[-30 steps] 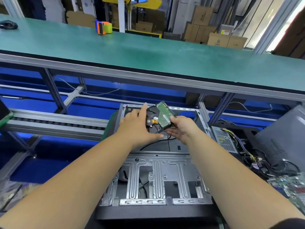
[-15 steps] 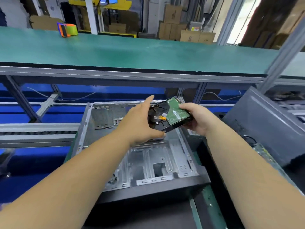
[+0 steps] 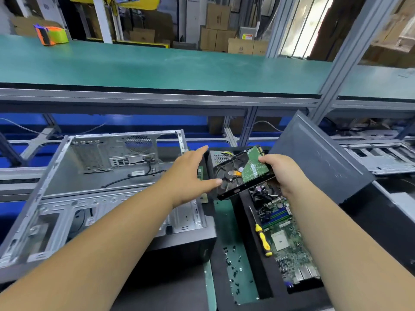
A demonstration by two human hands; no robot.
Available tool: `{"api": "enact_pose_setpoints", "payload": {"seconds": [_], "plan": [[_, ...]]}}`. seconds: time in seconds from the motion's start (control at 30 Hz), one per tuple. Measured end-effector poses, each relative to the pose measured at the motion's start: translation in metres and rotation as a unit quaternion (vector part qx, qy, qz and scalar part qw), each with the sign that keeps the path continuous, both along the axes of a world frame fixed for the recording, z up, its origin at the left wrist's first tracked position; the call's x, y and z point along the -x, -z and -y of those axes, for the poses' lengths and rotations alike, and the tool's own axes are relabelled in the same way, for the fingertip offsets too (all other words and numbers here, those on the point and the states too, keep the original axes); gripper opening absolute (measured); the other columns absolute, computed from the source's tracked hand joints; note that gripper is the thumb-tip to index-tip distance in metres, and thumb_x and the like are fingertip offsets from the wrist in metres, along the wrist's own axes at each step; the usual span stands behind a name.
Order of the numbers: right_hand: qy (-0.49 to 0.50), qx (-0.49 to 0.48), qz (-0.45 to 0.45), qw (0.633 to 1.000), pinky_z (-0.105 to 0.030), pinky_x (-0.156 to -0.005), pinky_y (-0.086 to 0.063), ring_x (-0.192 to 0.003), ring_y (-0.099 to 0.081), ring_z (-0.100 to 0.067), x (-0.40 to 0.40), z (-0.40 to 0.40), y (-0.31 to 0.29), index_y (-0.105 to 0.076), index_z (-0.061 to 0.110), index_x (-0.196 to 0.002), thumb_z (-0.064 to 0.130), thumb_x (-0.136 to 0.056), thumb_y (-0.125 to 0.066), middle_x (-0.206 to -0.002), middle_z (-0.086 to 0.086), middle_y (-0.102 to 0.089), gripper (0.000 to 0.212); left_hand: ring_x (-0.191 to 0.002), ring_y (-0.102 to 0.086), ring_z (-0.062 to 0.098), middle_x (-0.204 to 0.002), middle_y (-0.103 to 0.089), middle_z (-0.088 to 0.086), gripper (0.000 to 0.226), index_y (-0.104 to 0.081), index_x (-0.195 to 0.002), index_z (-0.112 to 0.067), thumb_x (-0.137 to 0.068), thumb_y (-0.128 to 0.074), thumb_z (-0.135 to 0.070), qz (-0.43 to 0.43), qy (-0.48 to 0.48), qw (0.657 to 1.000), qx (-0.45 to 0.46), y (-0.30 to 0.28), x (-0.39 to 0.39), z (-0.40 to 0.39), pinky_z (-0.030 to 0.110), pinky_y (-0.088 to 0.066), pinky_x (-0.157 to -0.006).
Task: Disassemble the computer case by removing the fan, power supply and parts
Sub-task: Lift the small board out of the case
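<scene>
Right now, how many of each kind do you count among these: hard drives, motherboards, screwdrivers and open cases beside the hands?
Hard drive: 1, held in the right hand
Motherboard: 1
Screwdriver: 1
Open case: 1
Total: 4

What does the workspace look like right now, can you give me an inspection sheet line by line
Surface: green mat, loose black screws scattered on it.
Job's things: open computer case, mostly stripped; hard drive out of it, held above the bench; motherboard lying at right.
Clutter: yellow screwdriver beside the motherboard; tape dispenser on the upper shelf.
Hands: right hand grips the hard drive; left hand open, thumb touching it.
Cables: black cable inside the case.
Surroundings: cardboard boxes behind.
</scene>
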State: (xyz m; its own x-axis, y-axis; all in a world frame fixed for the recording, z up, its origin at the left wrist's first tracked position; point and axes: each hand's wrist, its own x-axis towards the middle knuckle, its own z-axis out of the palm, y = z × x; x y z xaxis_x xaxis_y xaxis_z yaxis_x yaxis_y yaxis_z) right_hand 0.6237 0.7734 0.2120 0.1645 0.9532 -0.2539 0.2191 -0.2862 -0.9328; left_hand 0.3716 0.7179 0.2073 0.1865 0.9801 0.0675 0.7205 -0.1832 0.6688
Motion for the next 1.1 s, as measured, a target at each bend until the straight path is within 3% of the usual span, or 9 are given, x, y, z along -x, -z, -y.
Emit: {"api": "enact_pose_setpoints", "payload": {"seconds": [0.2,0.33,0.4,0.47,0.53,0.67,0.87,1.1], "plan": [[-0.051,0.002,0.113,0.992,-0.043,-0.086,-0.047,-0.103,-0.057,-0.028,-0.024,-0.014,0.040,-0.064,0.013,-0.109,0.036,-0.088,-0.065,-0.117,-0.006,-0.062,0.031,-0.145,-0.022,0.016,-0.157,-0.024,-0.006,0.082,-0.019,-0.153,-0.033,-0.086,-0.063,-0.053,-0.049,-0.018,0.998,0.020,0.010,-0.020,0.005,0.045,-0.027,-0.116],[-0.102,0.006,0.217,0.971,-0.044,-0.086,-0.048,-0.089,-0.058,-0.021,-0.020,-0.022,0.068,-0.062,0.008,-0.104,0.040,-0.086,-0.063,-0.106,-0.011,-0.064,0.037,-0.144,-0.022,0.015,-0.156,-0.026,-0.006,0.078,-0.023,-0.153,-0.031,-0.088,-0.063,-0.049,-0.055,-0.037,0.998,0.021,0.017,-0.025,0.007,0.038,-0.024,-0.117],[-0.137,0.018,0.267,0.954,-0.037,-0.075,-0.047,-0.080,-0.058,-0.019,-0.015,-0.025,0.081,-0.060,0.007,-0.098,0.040,-0.085,-0.062,-0.096,-0.013,-0.065,0.036,-0.144,-0.023,0.014,-0.155,-0.027,-0.007,0.077,-0.024,-0.152,-0.032,-0.088,-0.063,-0.049,-0.051,-0.051,0.997,0.022,0.020,-0.025,0.010,0.038,-0.025,-0.117],[-0.175,0.038,0.305,0.936,-0.034,-0.060,-0.037,-0.067,-0.052,-0.021,-0.009,-0.029,0.094,-0.051,0.013,-0.082,0.040,-0.084,-0.060,-0.080,-0.007,-0.058,0.029,-0.143,-0.023,0.013,-0.154,-0.028,-0.009,0.075,-0.025,-0.152,-0.034,-0.088,-0.063,-0.048,-0.049,-0.064,0.996,0.023,0.022,-0.024,0.013,0.037,-0.025,-0.116],[-0.201,0.058,0.334,0.919,-0.032,-0.055,-0.031,-0.065,-0.050,-0.020,-0.003,-0.034,0.106,-0.045,0.016,-0.077,0.039,-0.084,-0.060,-0.075,-0.004,-0.054,0.028,-0.143,-0.024,0.013,-0.154,-0.029,-0.009,0.073,-0.027,-0.151,-0.033,-0.089,-0.063,-0.047,-0.043,-0.079,0.996,0.023,0.024,-0.023,0.016,0.037,-0.025,-0.117],[-0.232,0.080,0.374,0.895,-0.030,-0.055,-0.034,-0.070,-0.051,-0.016,0.004,-0.039,0.123,-0.049,0.015,-0.089,0.035,-0.084,-0.058,-0.080,-0.002,-0.056,0.022,-0.143,-0.025,0.013,-0.154,-0.029,-0.008,0.071,-0.029,-0.151,-0.033,-0.090,-0.064,-0.045,-0.042,-0.105,0.993,0.022,0.026,-0.019,0.020,0.038,-0.025,-0.117],[-0.257,0.102,0.389,0.879,-0.029,-0.057,-0.038,-0.071,-0.055,-0.017,0.006,-0.035,0.137,-0.051,0.009,-0.111,0.033,-0.086,-0.060,-0.081,0.000,-0.055,0.036,-0.140,-0.029,0.010,-0.151,-0.032,-0.014,0.069,-0.030,-0.149,-0.038,-0.089,-0.063,-0.045,-0.041,-0.135,0.990,0.019,0.029,-0.020,0.029,0.035,-0.029,-0.114],[-0.296,0.125,0.397,0.860,-0.028,-0.059,-0.040,-0.073,-0.056,-0.018,0.007,-0.036,0.142,-0.053,0.003,-0.123,0.027,-0.093,-0.058,-0.079,-0.001,-0.051,0.039,-0.139,-0.032,0.010,-0.149,-0.034,-0.014,0.066,-0.032,-0.148,-0.039,-0.089,-0.063,-0.044,-0.040,-0.149,0.988,0.008,0.028,-0.024,0.032,0.035,-0.029,-0.114]]}}
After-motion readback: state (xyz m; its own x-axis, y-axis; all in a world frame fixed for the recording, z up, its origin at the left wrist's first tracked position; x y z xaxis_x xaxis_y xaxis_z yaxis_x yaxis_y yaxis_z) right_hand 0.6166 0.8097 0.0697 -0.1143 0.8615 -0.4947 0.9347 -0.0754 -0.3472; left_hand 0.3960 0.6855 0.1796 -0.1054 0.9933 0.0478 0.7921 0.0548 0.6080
